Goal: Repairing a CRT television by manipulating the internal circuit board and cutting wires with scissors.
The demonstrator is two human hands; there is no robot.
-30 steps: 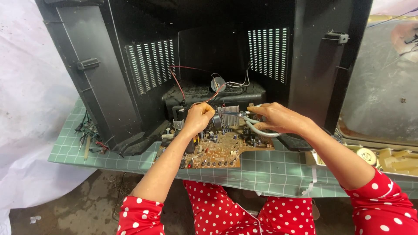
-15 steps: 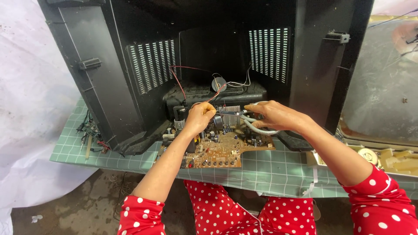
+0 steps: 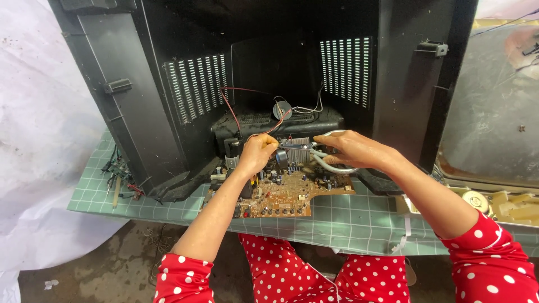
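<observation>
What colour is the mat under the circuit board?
The mat is pale green with a grid of lighter lines, seen in the head view under the brown circuit board.

Top of the black television casing [image 3: 140,112] cut off by the frame, plier tips hidden under left hand [image 3: 256,154], circuit board [image 3: 286,196] components too small to identify, right sleeve [image 3: 494,264] cropped

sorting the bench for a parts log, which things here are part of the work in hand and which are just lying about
In hand:
- left hand pinching a red wire
- right hand holding white-handled scissors
- brown circuit board
- black casing it sits in

Lying about:
- small parts and wires at the left edge of the green grid mat
- yellowish parts at far right
- grey screen tube
</observation>
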